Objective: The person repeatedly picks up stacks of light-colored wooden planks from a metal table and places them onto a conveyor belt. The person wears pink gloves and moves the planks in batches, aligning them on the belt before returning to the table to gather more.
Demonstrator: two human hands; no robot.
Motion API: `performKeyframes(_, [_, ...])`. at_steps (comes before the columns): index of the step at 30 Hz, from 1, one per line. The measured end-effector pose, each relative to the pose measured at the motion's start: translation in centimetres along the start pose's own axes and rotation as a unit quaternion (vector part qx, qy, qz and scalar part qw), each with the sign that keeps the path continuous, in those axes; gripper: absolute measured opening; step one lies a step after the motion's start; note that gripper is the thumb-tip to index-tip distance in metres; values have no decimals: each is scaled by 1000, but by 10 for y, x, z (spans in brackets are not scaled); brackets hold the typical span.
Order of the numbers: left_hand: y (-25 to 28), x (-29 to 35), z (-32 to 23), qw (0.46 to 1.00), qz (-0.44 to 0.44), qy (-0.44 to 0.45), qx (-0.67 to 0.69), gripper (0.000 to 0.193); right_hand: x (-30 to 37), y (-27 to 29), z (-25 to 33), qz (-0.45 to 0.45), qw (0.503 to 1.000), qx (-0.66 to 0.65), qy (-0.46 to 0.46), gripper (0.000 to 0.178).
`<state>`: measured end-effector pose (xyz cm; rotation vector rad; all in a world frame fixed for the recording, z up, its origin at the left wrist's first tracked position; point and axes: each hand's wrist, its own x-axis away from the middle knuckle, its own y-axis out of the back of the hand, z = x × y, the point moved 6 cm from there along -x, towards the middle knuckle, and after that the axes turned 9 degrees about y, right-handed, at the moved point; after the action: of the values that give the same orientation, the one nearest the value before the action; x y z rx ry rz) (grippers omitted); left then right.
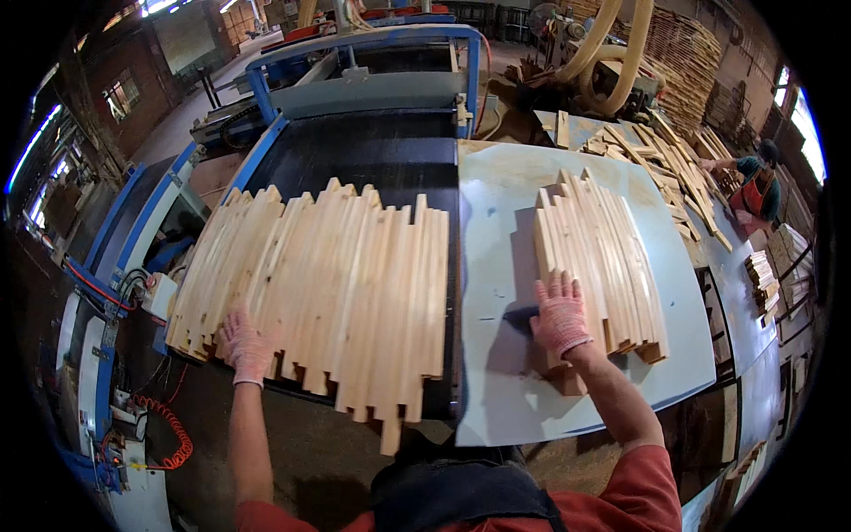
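A wide row of pale wooden slats (328, 284) lies side by side on the black belt (372, 151) of a blue machine. My left hand (246, 346), in a pink knit glove, rests flat on the near left ends of these slats. On the light grey table (505, 204) to the right lies a smaller stack of slats (603, 248). My right hand (560, 315), also gloved, lies flat with fingers spread on the near left part of that stack.
A blue-framed machine (355, 53) stands behind the belt, with large beige hoses (612, 53) at the back right. More loose slats (674, 160) pile beyond the table. Another person (753, 182) works at the far right. An orange coiled cable (173, 434) hangs at the lower left.
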<state>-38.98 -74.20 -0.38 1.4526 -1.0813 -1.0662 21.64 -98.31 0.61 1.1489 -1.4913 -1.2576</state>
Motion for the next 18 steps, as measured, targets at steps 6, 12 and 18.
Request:
performKeyframes(6, [31, -103, 151, 987, -46, 142, -60, 108, -10, -8, 37, 12, 999, 45, -12, 69])
performKeyframes(12, [78, -159, 219, 972, -39, 219, -78, 111, -17, 3, 33, -81, 981, -78, -160, 67])
performKeyframes(18, [85, -198, 234, 975, -1, 211, -71, 111, -46, -52, 87, -96, 919, -375, -70, 66])
